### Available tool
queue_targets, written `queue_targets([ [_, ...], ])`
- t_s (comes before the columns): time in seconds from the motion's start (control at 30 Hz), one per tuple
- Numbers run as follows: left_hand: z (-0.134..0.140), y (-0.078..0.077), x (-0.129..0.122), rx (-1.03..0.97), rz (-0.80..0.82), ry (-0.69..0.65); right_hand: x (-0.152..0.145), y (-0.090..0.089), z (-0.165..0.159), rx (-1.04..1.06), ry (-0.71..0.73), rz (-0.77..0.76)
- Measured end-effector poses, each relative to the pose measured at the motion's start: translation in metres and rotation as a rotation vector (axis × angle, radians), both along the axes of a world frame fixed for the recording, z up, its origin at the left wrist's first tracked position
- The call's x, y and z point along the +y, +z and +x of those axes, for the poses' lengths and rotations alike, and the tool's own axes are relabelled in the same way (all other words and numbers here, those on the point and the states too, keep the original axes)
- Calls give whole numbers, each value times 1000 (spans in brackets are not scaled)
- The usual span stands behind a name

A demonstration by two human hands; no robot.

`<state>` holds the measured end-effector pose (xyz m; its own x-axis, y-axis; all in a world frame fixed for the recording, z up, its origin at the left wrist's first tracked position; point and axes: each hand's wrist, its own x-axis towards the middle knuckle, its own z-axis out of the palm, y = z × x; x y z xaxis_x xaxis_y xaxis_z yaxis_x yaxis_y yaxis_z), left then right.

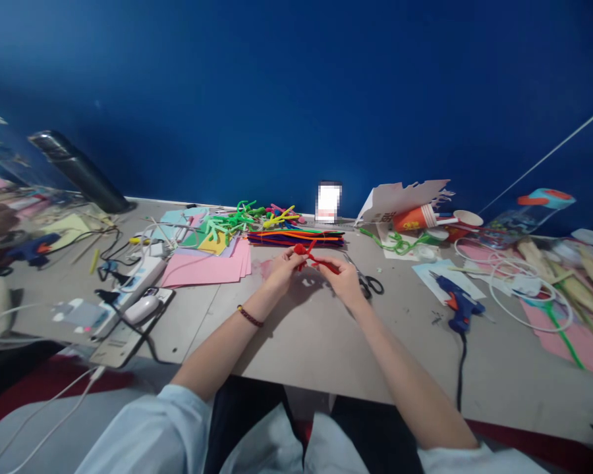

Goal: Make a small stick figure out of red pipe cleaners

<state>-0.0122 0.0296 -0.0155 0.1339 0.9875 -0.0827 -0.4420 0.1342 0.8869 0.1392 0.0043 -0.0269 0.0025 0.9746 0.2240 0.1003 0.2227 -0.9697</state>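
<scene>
Both my hands meet above the middle of the table, with a red pipe cleaner [312, 249] between them. My left hand [282, 270] pinches its left part, where the red fuzz is bunched into a small knob. On the other side my right hand [342, 276] has its fingers closed on a red length of it. Just behind my hands lies a bundle of pipe cleaners [296, 238] in orange, purple, red and other colours. Scissors [373, 285] with black handles rest beside my right hand, their blades partly hidden by it.
To the left are pink paper sheets [202, 268], a power strip [138, 286], a phone [123, 342] and a dark bottle [86, 172]. Loose green pipe cleaners [234, 220] lie behind. At right are a blue glue gun [457, 303], an orange paper cup [415, 218] and coiled white cable [568, 316].
</scene>
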Motion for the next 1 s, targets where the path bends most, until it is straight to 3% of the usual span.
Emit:
queue_targets([
  [0.1,0,-4,2,20,22,11,1,-4,-2,71,-5,-13],
  [0.33,0,-1,-1,71,31,20,1,-2,-2,11,-142,9],
  [0.6,-1,1,-1,113,64,18,4,1,0,208,-82,-140],
  [0.7,-2,4,-2,106,77,11,7,0,3,284,-54,-259],
  [1.0,-4,11,-4,58,66,-134,5,3,10,423,137,-429],
])
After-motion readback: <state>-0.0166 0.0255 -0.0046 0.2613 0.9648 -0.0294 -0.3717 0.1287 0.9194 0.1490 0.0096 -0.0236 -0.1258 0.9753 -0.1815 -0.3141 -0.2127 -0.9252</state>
